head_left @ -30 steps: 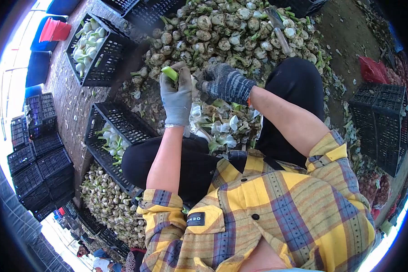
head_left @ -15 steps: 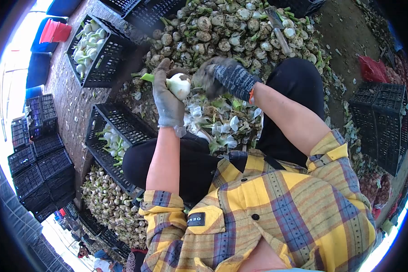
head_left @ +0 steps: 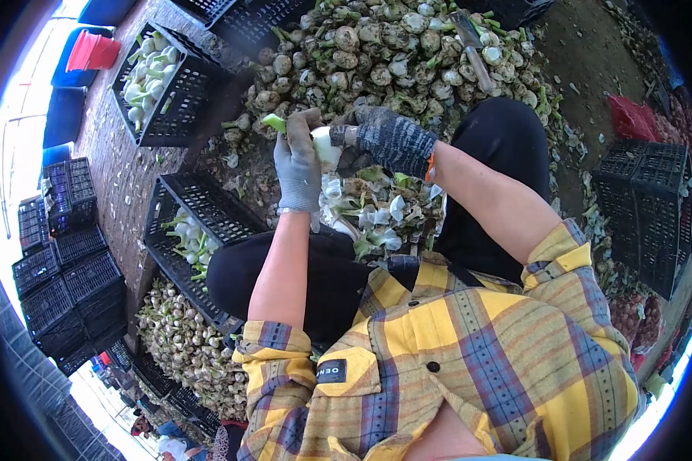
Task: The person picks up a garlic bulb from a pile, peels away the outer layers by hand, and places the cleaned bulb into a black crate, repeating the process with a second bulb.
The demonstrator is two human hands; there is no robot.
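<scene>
My left hand [head_left: 298, 165], in a grey coated glove, is closed around a garlic bulb [head_left: 327, 150]. The bulb is white, and its cut green stem pokes out past my fingers on the left. My right hand [head_left: 388, 138], in a dark knitted glove with a dirty palm side, meets the bulb from the right, its fingers curled against the bulb's side. Those fingertips are partly hidden. Beneath both hands lies a heap of loose white peelings [head_left: 377, 211]. Just beyond is a large pile of soil-stained garlic bulbs [head_left: 377, 58].
A flat-bladed tool [head_left: 475, 58] rests on the pile. Black crates with cleaned garlic [head_left: 184, 96] [head_left: 207, 211] stand at the left, near a red bucket [head_left: 92, 52]. More garlic [head_left: 184, 338] lies lower left. Stacked black crates [head_left: 73, 300] and another crate [head_left: 642, 207] flank me.
My right hand has come left onto the bulb. My left hand has shifted slightly right, and the bulb has turned in it, partly covered now by my fingers.
</scene>
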